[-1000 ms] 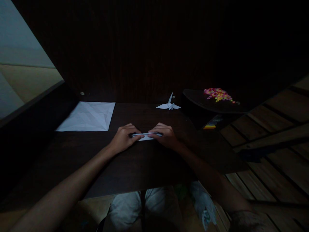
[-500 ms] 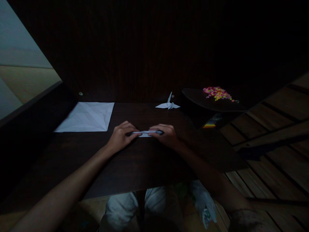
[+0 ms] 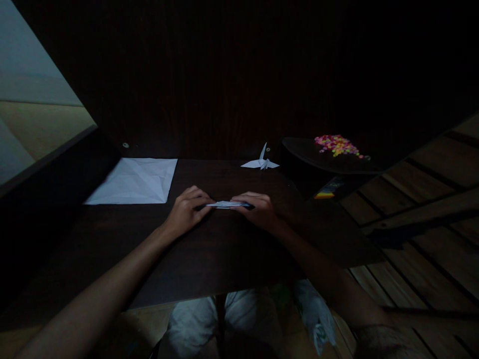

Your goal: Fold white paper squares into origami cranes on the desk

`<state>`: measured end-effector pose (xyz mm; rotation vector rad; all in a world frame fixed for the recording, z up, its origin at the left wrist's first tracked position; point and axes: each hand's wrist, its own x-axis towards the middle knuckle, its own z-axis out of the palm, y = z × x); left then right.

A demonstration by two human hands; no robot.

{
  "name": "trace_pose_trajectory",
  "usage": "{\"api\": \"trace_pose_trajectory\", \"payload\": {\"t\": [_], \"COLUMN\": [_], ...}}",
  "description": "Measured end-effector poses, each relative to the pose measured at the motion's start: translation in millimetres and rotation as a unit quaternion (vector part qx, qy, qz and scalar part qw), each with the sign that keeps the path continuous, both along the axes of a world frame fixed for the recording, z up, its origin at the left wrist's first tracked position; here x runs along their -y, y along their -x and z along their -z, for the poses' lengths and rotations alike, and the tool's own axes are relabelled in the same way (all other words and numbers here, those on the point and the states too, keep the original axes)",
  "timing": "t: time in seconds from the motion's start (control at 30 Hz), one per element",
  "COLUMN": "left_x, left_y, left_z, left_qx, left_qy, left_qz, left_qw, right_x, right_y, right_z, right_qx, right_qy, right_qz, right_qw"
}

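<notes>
A small piece of folded white paper [image 3: 224,204] is held between my two hands, just above or on the dark table [image 3: 179,269]. My left hand [image 3: 189,209] pinches its left end between thumb and fingers. At the other end my right hand [image 3: 258,208] grips the paper the same way, its fingertips partly covering it. The paper is seen nearly edge-on, so its folds are hard to make out. Behind my right hand, near the back panel, stands a white paper crane [image 3: 263,163] with its wings spread.
A creased white paper sheet [image 3: 136,180] lies flat at the left, near the low side wall [image 3: 56,154]. On a raised corner shelf [image 3: 299,147] at the right is a heap of small colourful pieces [image 3: 339,145]. A plastic bag [image 3: 316,314] hangs below the table edge.
The folded paper has tilted between my hands; the white flap that showed below it is now mostly out of sight. Both hands stay in nearly the same place.
</notes>
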<state>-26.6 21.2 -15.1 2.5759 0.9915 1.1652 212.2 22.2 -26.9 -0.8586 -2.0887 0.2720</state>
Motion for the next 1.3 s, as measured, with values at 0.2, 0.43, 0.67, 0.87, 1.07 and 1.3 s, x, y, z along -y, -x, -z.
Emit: {"api": "trace_pose_trajectory", "payload": {"t": [0.2, 0.43, 0.67, 0.87, 1.07, 1.3], "left_x": [-0.7, -2.1, 2.0, 2.3, 1.4, 0.7], "left_y": [2.2, 2.8, 2.3, -1.0, -2.3, -3.4], "left_z": [0.8, -1.2, -3.7, -4.9, -0.9, 2.9], "left_qx": [-0.039, -0.135, -0.173, -0.125, -0.109, -0.086], "left_qy": [-0.035, -0.023, 0.084, 0.167, 0.193, 0.217], "left_qz": [-0.013, -0.014, 0.037, 0.102, 0.104, 0.106], "left_qw": [0.999, 0.99, 0.981, 0.973, 0.97, 0.966], "right_x": [-2.7, -5.1, -3.8, 0.7, -0.4, -1.6], "right_y": [-1.0, -1.7, -6.8, -5.0, -1.4, -0.6], "right_z": [2.1, 3.7, 0.9, -2.4, -1.1, 0.0], "right_qx": [0.021, 0.122, 0.174, 0.134, 0.109, 0.109], "right_qy": [-0.056, -0.094, -0.038, 0.065, 0.076, 0.133], "right_qz": [-0.032, -0.007, -0.092, -0.132, -0.118, -0.105], "right_qw": [0.998, 0.988, 0.98, 0.98, 0.984, 0.979]}}
